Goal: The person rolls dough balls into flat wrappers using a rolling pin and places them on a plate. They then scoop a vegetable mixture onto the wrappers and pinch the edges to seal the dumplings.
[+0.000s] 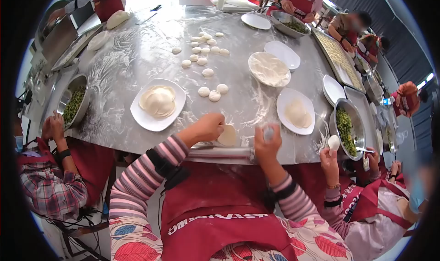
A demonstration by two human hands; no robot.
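Observation:
My left hand (208, 126) pinches the edge of a thin round dough wrapper (227, 136), which rests on the floured steel table. Beside it, my right hand (268, 141) is curled at the right end of a blurred rolling pin (220, 153) lying along the near table edge. Motion smears the fingers of that hand. Ahead and left sits a white plate (140, 109) with a stack of wrappers (158, 100). Another white plate (285, 98), right of my right hand, bears more wrappers (298, 113). Small dough pieces (214, 95) lie beyond my hands.
A bowl of flour (269, 69) stands ahead right. Metal bowls of green filling flank me, left (73, 106) and right (349, 130). A co-worker's hand (329, 162) at right holds a wrapper. A tray of dumplings (339, 57) lies far right; other people sit around the table.

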